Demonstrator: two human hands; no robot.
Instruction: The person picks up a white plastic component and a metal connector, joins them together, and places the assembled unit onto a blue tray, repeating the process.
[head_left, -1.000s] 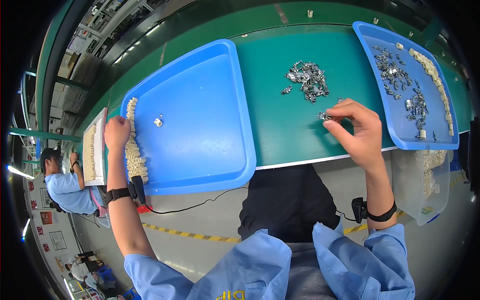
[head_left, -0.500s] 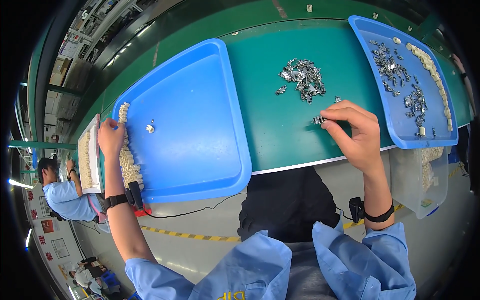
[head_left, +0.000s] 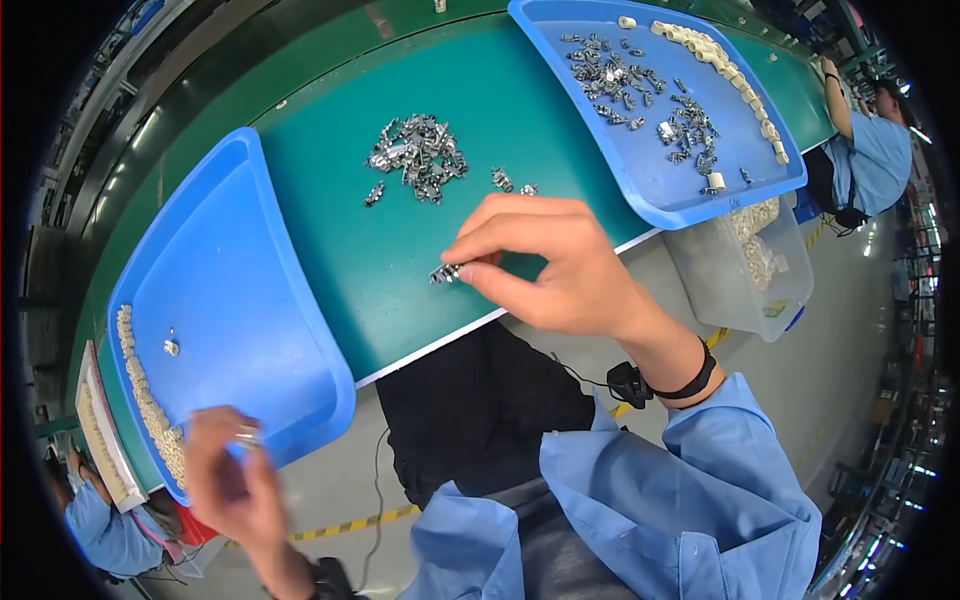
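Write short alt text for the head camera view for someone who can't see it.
The right hand pinches a small metal clip over a green table, near a pile of clips. The blurred left hand is at a blue tray edged with white parts.

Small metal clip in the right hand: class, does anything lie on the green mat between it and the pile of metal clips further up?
Nothing visible does. The right hand pinches the small metal clip just above the green mat, and bare mat lies between it and the pile of metal clips.
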